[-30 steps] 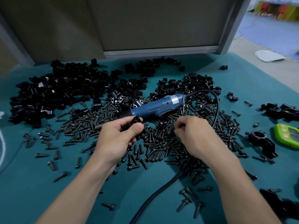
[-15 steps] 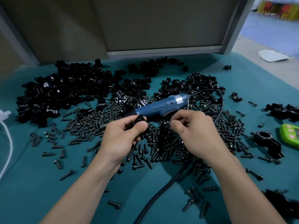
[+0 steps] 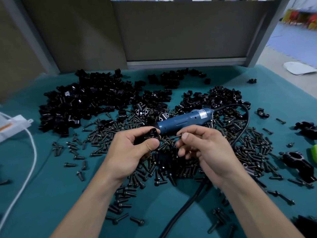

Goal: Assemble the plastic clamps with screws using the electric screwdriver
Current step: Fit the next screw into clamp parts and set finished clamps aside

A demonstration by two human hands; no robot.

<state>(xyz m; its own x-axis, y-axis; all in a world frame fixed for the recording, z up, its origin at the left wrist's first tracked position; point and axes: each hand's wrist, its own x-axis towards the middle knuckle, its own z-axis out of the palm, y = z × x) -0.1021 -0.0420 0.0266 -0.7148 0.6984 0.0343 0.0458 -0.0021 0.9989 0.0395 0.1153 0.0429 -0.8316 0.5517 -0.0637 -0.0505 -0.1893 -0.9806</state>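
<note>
My left hand (image 3: 130, 152) grips a small black plastic clamp (image 3: 152, 134) between thumb and fingers, above the screw pile. My right hand (image 3: 204, 148) pinches a dark screw (image 3: 179, 135) between thumb and forefinger, its tip pointing left toward the clamp, a short gap apart. The blue electric screwdriver (image 3: 185, 120) lies on the teal table (image 3: 51, 194) just behind both hands, with its black cable (image 3: 188, 205) running down between my forearms. Loose screws (image 3: 154, 174) cover the cloth beneath the hands.
Heaps of black clamp parts (image 3: 82, 103) fill the back left and centre. Assembled clamps (image 3: 298, 162) sit at the right, beside a green timer (image 3: 314, 153) at the edge. A white adapter (image 3: 15, 124) with a white cord lies at the left. A grey partition stands behind the table.
My right hand has lifted from the screw pile with a screw and moved it toward the clamp in my left hand. The head view has tilted upward.
</note>
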